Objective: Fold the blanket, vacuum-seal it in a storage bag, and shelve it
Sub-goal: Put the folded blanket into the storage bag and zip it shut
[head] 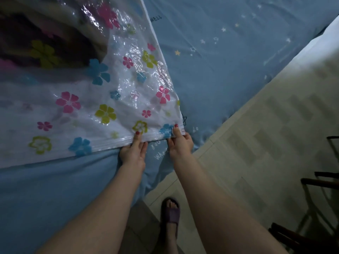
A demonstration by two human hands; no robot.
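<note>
A clear plastic storage bag point(95, 107) printed with pink, blue and green flowers lies on the bed. The folded dark blanket point(45, 43) shows through it at the upper left. My left hand point(134, 151) pinches the bag's zip edge, thumb on top and fingers underneath. My right hand point(180, 142) pinches the same zip strip close to the bag's right corner. The two hands are about a hand's width apart along the seal.
The bed is covered by a blue sheet point(229, 61) with small stars and white lettering. Pale tiled floor point(256, 143) runs along the bed's right side. A dark chair frame point(319, 198) stands at the right edge. My foot in a purple slipper point(170, 213) is below.
</note>
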